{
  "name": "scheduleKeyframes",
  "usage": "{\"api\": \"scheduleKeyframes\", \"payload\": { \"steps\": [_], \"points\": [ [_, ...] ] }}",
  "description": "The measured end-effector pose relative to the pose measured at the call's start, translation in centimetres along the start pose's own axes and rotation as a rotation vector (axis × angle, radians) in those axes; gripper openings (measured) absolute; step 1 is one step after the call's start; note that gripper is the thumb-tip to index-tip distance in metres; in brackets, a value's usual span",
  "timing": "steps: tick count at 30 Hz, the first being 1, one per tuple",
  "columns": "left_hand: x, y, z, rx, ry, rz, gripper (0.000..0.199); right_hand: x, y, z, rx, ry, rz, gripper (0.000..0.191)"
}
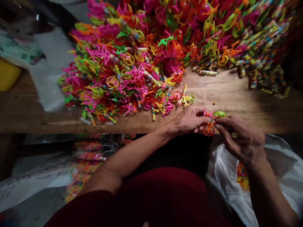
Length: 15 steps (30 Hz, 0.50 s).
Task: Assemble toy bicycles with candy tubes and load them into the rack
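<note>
Both of my hands meet over the table's front edge, right of centre. My left hand (189, 121) pinches a small plastic toy (208, 129) with pink and orange-red parts. From the right, my right hand (243, 138) has its thumb and fingertips closed on the same toy, beside a yellow-green ring (219, 113). How the parts join is hidden by the fingers. Just beyond my left hand lies a yellow toy piece (186, 99) with a candy-filled tube. A tiny orange bit (214, 103) rests on the wood.
A big heap of colourful plastic toys (132, 72) covers the wooden table (227, 91). Candy tubes (262, 53) are piled at the right. White plastic bags (227, 167) hang below at the right, and packed toys (87, 167) lie below left. A yellow object (8, 75) is far left.
</note>
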<state>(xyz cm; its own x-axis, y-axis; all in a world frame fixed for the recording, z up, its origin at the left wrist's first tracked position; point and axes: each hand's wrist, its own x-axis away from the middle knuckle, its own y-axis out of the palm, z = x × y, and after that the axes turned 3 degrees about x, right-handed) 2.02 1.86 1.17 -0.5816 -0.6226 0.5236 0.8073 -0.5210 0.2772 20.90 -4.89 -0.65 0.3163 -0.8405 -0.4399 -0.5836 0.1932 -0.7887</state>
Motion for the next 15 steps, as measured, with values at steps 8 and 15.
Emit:
{"api": "scheduleKeyframes", "payload": {
  "steps": [8, 15],
  "points": [
    [-0.1, -1.9, 0.5, 0.012, 0.081, -0.047, 0.014, -1.6, 0.2, -0.6, -0.049, 0.098, -0.008, 0.018],
    [4.9, -10.5, 9.7, -0.417, 0.682, 0.653, 0.018, -5.9, 2.0, 2.9, -0.133, 0.393, 0.198, 0.021]
  ]
}}
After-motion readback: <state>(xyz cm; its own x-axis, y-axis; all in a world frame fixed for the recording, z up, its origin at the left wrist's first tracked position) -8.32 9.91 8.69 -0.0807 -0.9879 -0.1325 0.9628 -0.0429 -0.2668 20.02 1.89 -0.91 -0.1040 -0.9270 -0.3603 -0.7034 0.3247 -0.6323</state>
